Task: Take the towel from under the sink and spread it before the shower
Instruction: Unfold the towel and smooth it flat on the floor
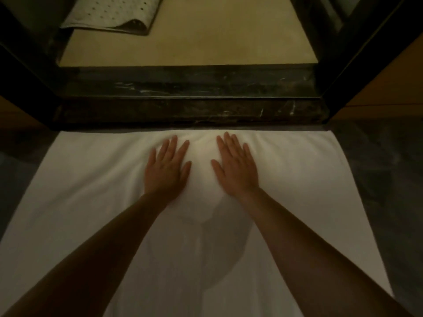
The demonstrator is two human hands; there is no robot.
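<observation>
A white towel (304,179) lies spread flat on the dark floor, its far edge against the black marble shower threshold (190,110). My left hand (166,167) rests palm down on the towel's far middle, fingers apart. My right hand (235,167) lies flat beside it, a hand's width to the right, fingers apart too. Neither hand grips the cloth. A slight bulge in the towel shows between and behind the hands.
Beyond the threshold lies the beige shower floor (206,37), with a white perforated bath mat (109,14) partly folded at the far left. Dark door frames (357,53) flank the opening on both sides. Dark stone floor (377,179) borders the towel.
</observation>
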